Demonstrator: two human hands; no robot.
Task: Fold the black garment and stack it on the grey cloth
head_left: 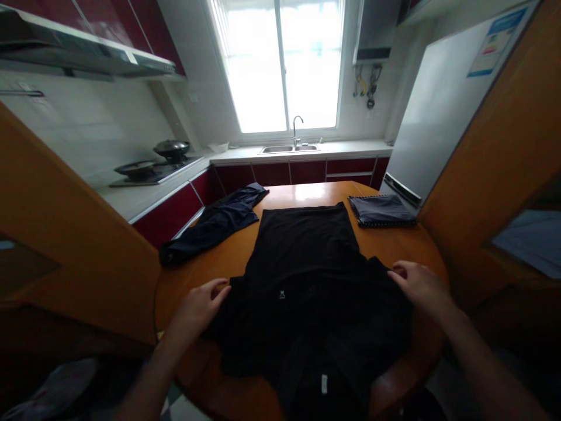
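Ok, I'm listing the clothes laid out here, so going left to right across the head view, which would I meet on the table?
Dark blue garment → black shirt, spread out → folded greyish cloth with a dotted edge.

One head-worn camera looks forward and down over the nearby surface [232, 248]. It faces a bright window [258, 70] farther off.

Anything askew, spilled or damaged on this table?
One mild thing: the navy garment lies rumpled along the left side of the table, while the grey cloth at the far right looks neatly folded. The black shirt is spread fairly flat. No spill or damage visible.
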